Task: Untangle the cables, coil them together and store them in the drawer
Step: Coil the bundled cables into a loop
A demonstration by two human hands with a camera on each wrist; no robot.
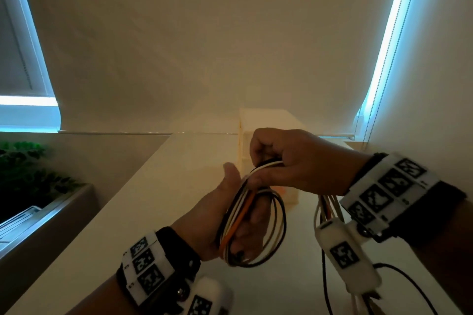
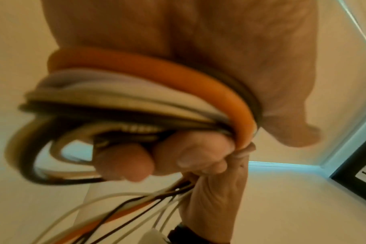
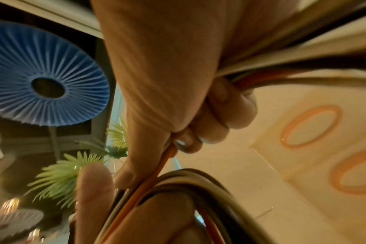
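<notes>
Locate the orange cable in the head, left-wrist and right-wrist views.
Head: orange cable, centre, looped round the left hand.
Left wrist: orange cable, a thick arc across the middle.
Right wrist: orange cable, a thin diagonal strand, lower centre.
Shared landmark: the right hand, gripping the cables.

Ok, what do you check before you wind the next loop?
1. Coil looped round the left hand: ok.
2. Right hand grips the cables as one bunch: ok.
3. Orange, white and black cables lie side by side in the coil: ok.
4. Everything wound up: not ok, the tails hang loose below the right hand.
5. Tails free of knots: cannot tell, they run out of view.
6. Drawer open and ready: cannot tell, the hands hide its front.
</notes>
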